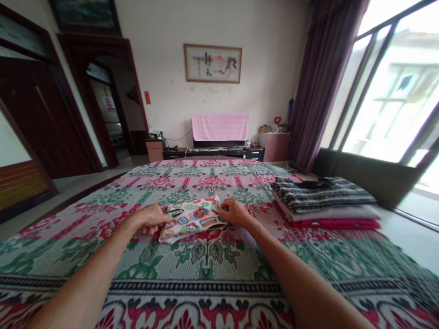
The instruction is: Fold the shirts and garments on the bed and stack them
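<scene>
A folded piece of white cloth with colourful cartoon prints (195, 217) lies on the patterned bed cover (206, 251), a little tilted to one side. My left hand (153, 219) is closed on its left edge, fingers curled and thumb on top. At the right edge, my right hand (235, 211) pinches the cloth between thumb and fingers. Whether the cloth is a garment I cannot tell from its folded shape.
To the right stands a pile of folded clothes, a black-and-white knitted one (318, 194) on top of grey and red ones. Beyond the bed's far edge is a low black cabinet (219, 154) with a pink cloth (219, 127) draped above it. A window (387, 91) is at right.
</scene>
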`<state>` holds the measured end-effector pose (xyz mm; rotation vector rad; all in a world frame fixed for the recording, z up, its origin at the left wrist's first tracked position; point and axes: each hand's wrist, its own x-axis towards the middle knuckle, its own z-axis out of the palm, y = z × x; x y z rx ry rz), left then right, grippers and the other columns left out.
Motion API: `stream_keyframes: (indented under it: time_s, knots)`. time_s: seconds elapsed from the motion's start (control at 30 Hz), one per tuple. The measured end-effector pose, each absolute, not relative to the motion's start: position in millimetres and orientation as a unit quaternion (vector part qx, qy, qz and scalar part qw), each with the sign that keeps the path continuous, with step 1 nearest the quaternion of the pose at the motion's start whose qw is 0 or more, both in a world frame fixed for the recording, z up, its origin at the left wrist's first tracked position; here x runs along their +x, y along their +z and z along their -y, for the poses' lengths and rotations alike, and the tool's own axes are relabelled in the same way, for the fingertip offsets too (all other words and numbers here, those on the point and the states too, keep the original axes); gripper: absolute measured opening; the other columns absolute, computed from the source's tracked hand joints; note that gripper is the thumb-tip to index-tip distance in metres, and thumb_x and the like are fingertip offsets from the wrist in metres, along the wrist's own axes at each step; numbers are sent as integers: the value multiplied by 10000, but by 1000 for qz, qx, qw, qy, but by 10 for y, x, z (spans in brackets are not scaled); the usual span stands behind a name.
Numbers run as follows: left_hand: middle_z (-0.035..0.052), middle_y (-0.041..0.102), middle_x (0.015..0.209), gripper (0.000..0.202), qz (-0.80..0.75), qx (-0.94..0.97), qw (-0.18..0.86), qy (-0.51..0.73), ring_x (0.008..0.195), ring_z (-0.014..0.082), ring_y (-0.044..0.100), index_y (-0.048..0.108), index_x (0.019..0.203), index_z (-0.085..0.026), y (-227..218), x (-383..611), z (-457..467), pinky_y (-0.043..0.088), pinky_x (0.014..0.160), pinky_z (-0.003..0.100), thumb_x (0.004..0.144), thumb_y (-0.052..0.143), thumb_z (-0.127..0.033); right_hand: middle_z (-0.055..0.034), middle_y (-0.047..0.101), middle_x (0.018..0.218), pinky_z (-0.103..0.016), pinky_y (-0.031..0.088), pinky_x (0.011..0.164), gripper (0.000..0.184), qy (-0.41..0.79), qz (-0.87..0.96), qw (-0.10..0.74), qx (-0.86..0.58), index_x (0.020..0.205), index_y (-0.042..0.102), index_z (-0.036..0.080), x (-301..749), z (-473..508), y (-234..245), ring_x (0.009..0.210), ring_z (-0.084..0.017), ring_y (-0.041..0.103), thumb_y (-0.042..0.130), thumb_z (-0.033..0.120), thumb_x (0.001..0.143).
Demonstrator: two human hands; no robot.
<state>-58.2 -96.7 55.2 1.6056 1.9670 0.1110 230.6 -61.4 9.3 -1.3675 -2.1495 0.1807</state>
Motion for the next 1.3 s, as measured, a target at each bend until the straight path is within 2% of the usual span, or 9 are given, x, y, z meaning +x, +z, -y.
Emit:
stream_keyframes:
  time_s: [0.07, 0.17, 0.37, 0.57, 0.73, 0.9, 1.03, 1.17, 1.3]
  knots:
    - [60, 560, 433, 502, -740, 600, 300, 42, 306, 102, 399, 550, 445, -155, 554, -571, 976, 245, 319, 211, 565, 657, -630, -6, 556, 565, -221, 280, 541, 311, 53, 806, 285, -516, 466, 564, 158, 2287, 614, 87, 585, -103, 462, 572, 332, 724]
    - [31, 516, 390, 448, -742, 599, 298, 45, 302, 87, 366, 537, 417, -156, 560, -507, 995, 246, 331, 212, 562, 693, -550, -37, 590, 585, -234, 310, 566, 379, 45, 797, 278, -534, 470, 574, 163, 2237, 600, 48, 600, -125, 493, 540, 398, 765]
    - [-10, 438, 339, 337, -741, 596, 297, 81, 312, 85, 330, 501, 382, -173, 503, -453, 976, 243, 348, 217, 567, 677, -394, -70, 642, 694, -237, 332, 591, 240, 43, 785, 261, -559, 566, 614, 153, 2115, 587, 4, 630, -139, 520, 583, 325, 731]
    - [10, 490, 356, 221, -742, 608, 273, 74, 352, 120, 428, 540, 416, -172, 497, -438, 935, 275, 361, 212, 541, 635, -328, -34, 618, 657, -224, 294, 555, 197, 43, 773, 257, -579, 635, 612, 160, 2095, 660, 60, 600, -120, 504, 559, 309, 751]
    - [-17, 533, 421, 142, -711, 584, 355, 164, 438, 139, 526, 552, 512, -175, 572, -455, 965, 353, 400, 212, 543, 631, -289, -9, 607, 619, -217, 294, 532, 172, 86, 759, 282, -580, 670, 634, 170, 2111, 688, 147, 584, -114, 498, 568, 317, 731]
    - [-21, 585, 502, 201, -633, 537, 483, 279, 461, 134, 550, 550, 607, -170, 518, -489, 924, 425, 445, 235, 543, 684, -305, 5, 638, 641, -209, 374, 542, 173, 206, 709, 350, -577, 774, 672, 173, 2137, 624, 149, 611, -127, 556, 585, 290, 681]
    - [2, 624, 580, 293, -557, 490, 528, 414, 503, 135, 578, 553, 681, -155, 404, -404, 833, 461, 497, 252, 521, 740, -315, -2, 653, 660, -218, 417, 526, 250, 283, 642, 438, -562, 869, 664, 156, 2200, 530, 123, 591, -136, 586, 578, 293, 679]
    - [-3, 636, 622, 393, -550, 470, 484, 493, 514, 132, 586, 584, 845, -143, 231, -273, 750, 469, 513, 247, 530, 750, -309, -20, 676, 720, -223, 444, 531, 337, 289, 606, 496, -551, 963, 647, 146, 2321, 449, 101, 597, -142, 609, 602, 318, 677]
    - [20, 687, 767, 579, -616, 518, 369, 464, 591, 132, 622, 553, 1149, -148, 83, -196, 715, 447, 499, 198, 603, 709, -263, -39, 689, 779, -214, 447, 529, 347, 287, 607, 430, -604, 960, 649, 143, 2427, 413, 37, 627, -149, 626, 649, 284, 643]
